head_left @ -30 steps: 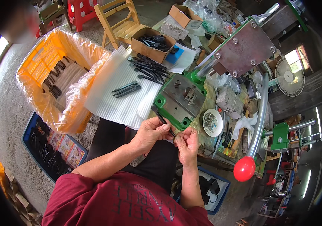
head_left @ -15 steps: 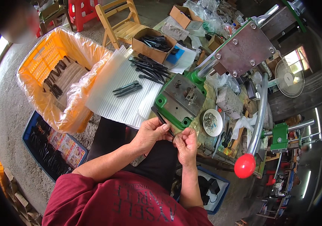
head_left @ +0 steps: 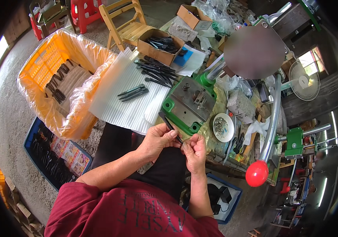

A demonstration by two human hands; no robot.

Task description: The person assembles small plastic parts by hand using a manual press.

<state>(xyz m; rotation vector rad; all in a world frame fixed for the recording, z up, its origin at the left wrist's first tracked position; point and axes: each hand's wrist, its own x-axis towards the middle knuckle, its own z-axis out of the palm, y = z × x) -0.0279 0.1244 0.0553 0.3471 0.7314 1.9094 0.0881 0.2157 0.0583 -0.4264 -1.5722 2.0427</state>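
Observation:
My left hand (head_left: 159, 141) pinches a slim black handle-like piece (head_left: 166, 119) between thumb and fingers, in front of the press base. Its wider end points up and away from me. At the lower end of the piece, my right hand (head_left: 195, 153) is closed, thumb against fingers; the fingertips hide what sits between them. Beyond my hands lies the green press base (head_left: 169, 106) with a steel plate (head_left: 188, 103) on top. To its left, a white foam sheet (head_left: 113, 106) bears a small group of similar black pieces (head_left: 133, 93) and a larger pile (head_left: 157, 72).
A bowl of small metal parts (head_left: 223, 127) stands right of the press. The press lever ends in a red ball (head_left: 257, 173). At left are a plastic-lined yellow crate (head_left: 38, 59) and a blue tray (head_left: 30, 146). A cardboard box (head_left: 169, 59) holds more black pieces.

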